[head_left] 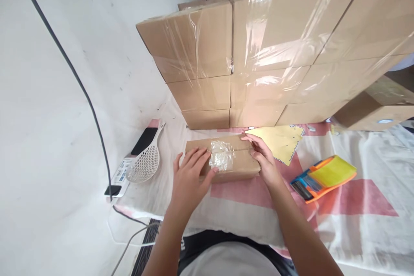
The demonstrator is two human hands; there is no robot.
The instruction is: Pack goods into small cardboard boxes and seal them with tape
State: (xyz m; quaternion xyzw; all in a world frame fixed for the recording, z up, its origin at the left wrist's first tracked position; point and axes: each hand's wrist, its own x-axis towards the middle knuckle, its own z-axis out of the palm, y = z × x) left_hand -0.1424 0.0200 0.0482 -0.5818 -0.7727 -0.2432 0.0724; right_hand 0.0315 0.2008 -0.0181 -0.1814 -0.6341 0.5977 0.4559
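A small cardboard box (241,161) lies flat on the cloth in front of me, with a crinkled patch of clear tape (221,155) on the middle of its top. My left hand (192,174) rests over the box's left part, fingers lying flat on the top and the thumb near the front edge. At the other end, my right hand (263,159) grips the right side, its fingers at the back corner and its thumb on the top near the right edge. Part of the left end is hidden under my left hand.
Behind stands a wall of taped cartons (274,30). On the left are a white perforated skimmer (145,164), a dark phone-like slab (144,141) and a hanging cable (80,86). To the right lie yellow paper (280,140), an orange-edged pouch (323,179) and another carton (371,103).
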